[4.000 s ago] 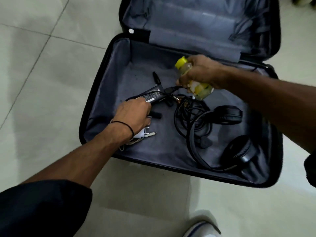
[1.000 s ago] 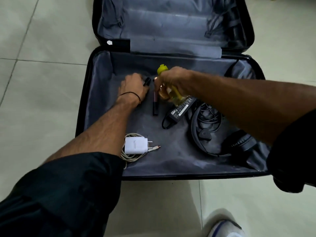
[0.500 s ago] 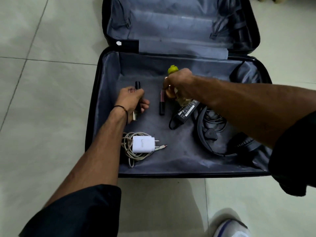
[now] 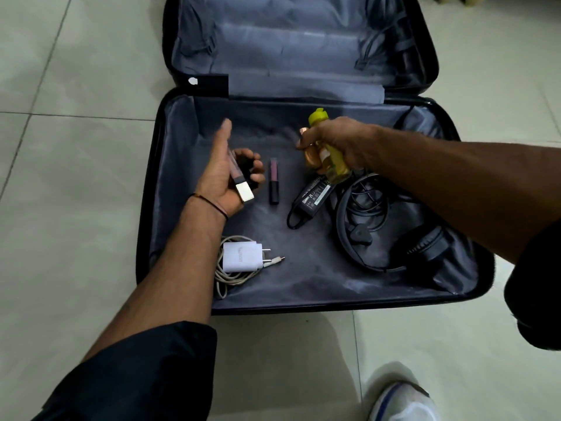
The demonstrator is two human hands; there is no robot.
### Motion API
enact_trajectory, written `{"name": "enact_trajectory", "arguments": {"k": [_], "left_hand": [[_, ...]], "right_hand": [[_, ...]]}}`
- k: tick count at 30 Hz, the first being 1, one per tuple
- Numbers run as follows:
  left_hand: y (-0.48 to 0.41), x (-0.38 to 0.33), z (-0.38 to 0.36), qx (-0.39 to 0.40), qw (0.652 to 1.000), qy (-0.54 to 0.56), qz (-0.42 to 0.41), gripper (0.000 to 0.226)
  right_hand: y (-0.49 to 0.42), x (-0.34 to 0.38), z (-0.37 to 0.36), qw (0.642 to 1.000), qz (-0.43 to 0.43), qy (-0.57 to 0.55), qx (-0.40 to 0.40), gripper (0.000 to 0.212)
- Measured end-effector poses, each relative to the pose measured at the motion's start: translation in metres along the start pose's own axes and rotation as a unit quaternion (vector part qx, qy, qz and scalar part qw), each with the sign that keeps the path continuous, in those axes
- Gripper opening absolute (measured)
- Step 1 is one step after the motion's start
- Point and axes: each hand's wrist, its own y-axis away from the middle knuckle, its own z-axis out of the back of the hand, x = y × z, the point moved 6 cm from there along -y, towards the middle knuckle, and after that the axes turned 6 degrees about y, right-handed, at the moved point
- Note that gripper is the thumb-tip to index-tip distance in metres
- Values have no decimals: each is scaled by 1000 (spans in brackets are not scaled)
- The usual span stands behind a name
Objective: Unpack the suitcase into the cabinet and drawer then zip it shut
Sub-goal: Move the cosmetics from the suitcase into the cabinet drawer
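Pale, glossy floor tiles (image 4: 69, 183) with thin grey grout lines (image 4: 76, 116) lie under dim light.

My left hand (image 4: 226, 174) lies palm up over the open suitcase (image 4: 303, 278), fingers curled round a metal-capped tube (image 4: 239, 177) and something small and black I can't make out. My right hand (image 4: 340, 144) grips a yellow-capped bottle (image 4: 334, 167) together with a copper-coloured piece. Between my hands a pink tube (image 4: 274, 180) lies on the lining. Near it sit a black power adapter (image 4: 312, 197) and headphones (image 4: 419, 247) – and, by my left forearm, a white charger (image 4: 241, 256) on its coiled cable.
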Motion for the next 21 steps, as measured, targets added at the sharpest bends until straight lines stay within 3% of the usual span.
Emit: {"name": "enact_trajectory", "arguments": {"k": [2,4,8,9,12,16,18,19,20,21], "left_hand": [[-2,3,8,-62,997,-42,-7,35],[-3,1,13,-122,979,-151,-57,31],[-3,3,-2,-146,897,-388,-151,34],[-4,6,-9,-139,869,-446,-162,30],[-8,12,-19,-174,722,-650,-160,37],[-4,18,-45,-154,643,-732,-164,28],[-4,19,-48,-145,644,-733,-165,28],[-5,18,-43,-149,665,-715,-157,30],[-6,18,-35,-156,706,-675,-148,32],[-5,17,-28,-160,767,-605,-141,30]], "right_hand": [[1,2,-1,1000,6,9,-13,20],[3,4,-1,1000,15,9,-16,21],[4,6,-2,999,24,14,-22,20],[3,7,-2,999,26,11,-24,21],[6,6,0,999,27,6,-24,22],[9,2,5,999,26,-2,-25,27],[8,-1,8,999,27,-8,-26,26],[6,-2,9,999,29,-8,-22,25],[4,-3,8,999,31,-6,-14,25],[3,-3,7,999,33,-3,-5,25]]}}
